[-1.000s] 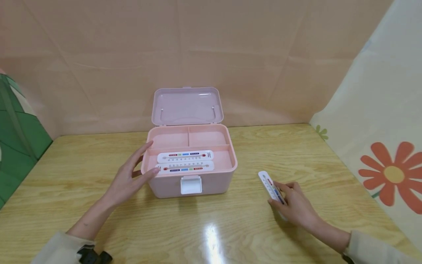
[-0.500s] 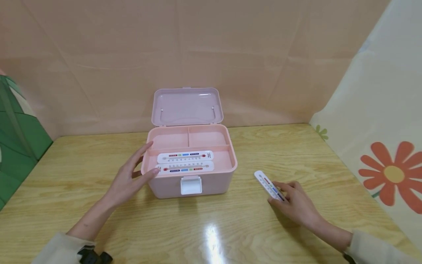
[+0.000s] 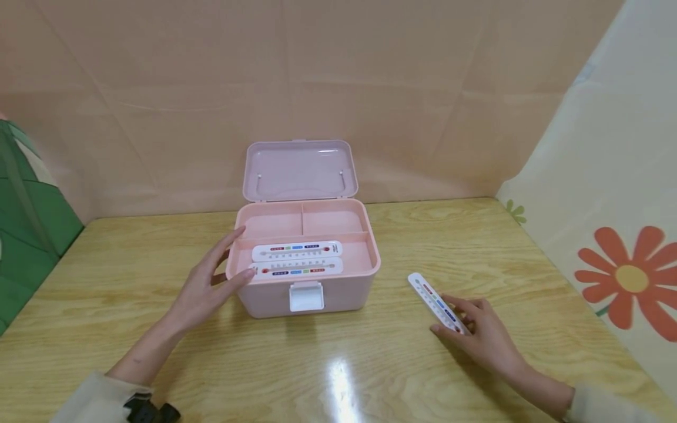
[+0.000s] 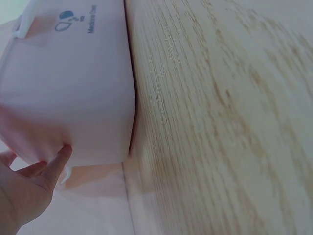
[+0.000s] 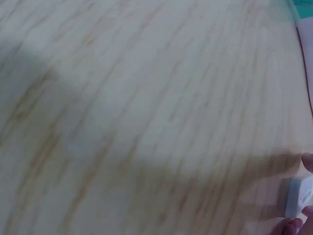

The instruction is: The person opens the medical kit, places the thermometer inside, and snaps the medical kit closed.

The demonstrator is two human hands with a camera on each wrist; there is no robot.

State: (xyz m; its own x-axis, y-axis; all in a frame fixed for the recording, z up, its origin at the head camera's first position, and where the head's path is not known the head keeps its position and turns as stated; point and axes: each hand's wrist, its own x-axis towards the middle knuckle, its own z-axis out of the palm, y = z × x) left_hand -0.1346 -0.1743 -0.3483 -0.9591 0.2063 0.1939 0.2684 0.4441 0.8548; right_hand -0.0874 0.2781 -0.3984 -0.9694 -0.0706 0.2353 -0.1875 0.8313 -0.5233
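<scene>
A pink medicine chest (image 3: 312, 298) stands with its lid (image 3: 300, 170) up. Two white thermometers, an upper one (image 3: 296, 251) and a lower one (image 3: 298, 268), lie side by side in the tray's front compartment. My left hand (image 3: 203, 288) holds the chest's left end, thumb on the front rim and a fingertip on the outer wall in the left wrist view. Another thermometer (image 3: 431, 296) lies slanted on the table at the right. My right hand (image 3: 486, 338) has its thumb and fingers spread loosely around that thermometer's near end; fingers beyond the thumb and forefinger are partly hidden.
The wooden table (image 3: 391, 364) meets a beige cloth backdrop (image 3: 433, 106) just behind the chest. A floral sheet (image 3: 629, 176) hangs along the right edge. The tray's rear is split by a divider (image 3: 303, 218).
The thermometer on the right has turned slightly and its far end has shifted left. My right hand has since drawn back to the right, its fingers loosened. My left hand stays put.
</scene>
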